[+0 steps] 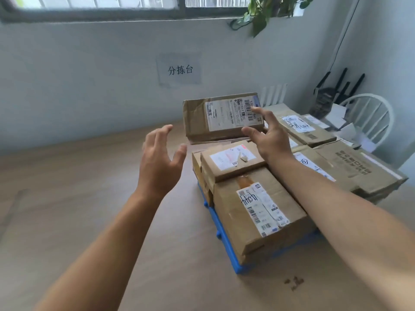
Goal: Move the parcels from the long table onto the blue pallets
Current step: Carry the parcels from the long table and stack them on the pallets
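Several brown cardboard parcels are stacked on a blue pallet (222,239) that lies on the long wooden table (78,209). A labelled parcel (197,118) sits tilted on top at the far end of the stack. My right hand (267,133) hovers in front of its right end, fingers spread and holding nothing. Just left of the stack, my left hand (160,158) is raised above the table with relaxed fingers, also holding nothing. A small parcel (231,161) and a larger one (260,209) lie nearer to me.
More flat parcels (357,167) lie to the right of the stack. A white chair (370,113) and a black router stand at the back right. A paper sign hangs on the wall behind, under a window with a plant.
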